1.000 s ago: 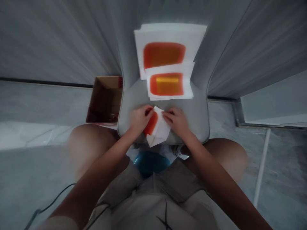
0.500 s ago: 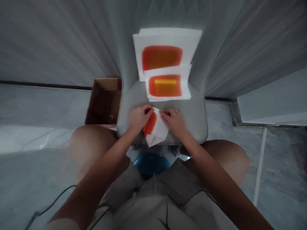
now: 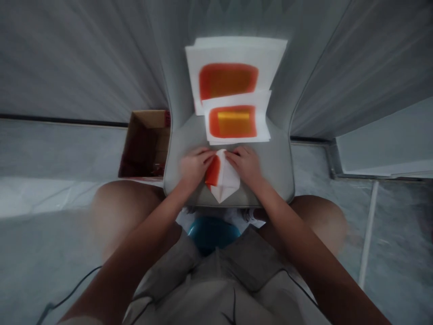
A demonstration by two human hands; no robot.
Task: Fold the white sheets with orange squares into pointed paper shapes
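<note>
A small folded sheet of paper (image 3: 225, 180), white with an orange patch on its left half, lies on the grey seat of a chair (image 3: 277, 171) in front of me. My left hand (image 3: 193, 166) presses its upper left edge with curled fingers. My right hand (image 3: 246, 165) pinches the upper right edge, fingertips nearly meeting the left hand's at the top point. The paper's lower corner points toward me near the seat's front edge.
Behind the folded sheet lie two stacked white papers: a smaller one with an orange-and-yellow rectangle (image 3: 237, 119) and a larger one with an orange rectangle (image 3: 233, 72). An open cardboard box (image 3: 144, 142) stands left of the chair. A blue round object (image 3: 211, 232) sits below between my knees.
The folded paper has turned from tilted to nearly straight, its point now aimed at me. Both hands shifted slightly upward along its top edges.
</note>
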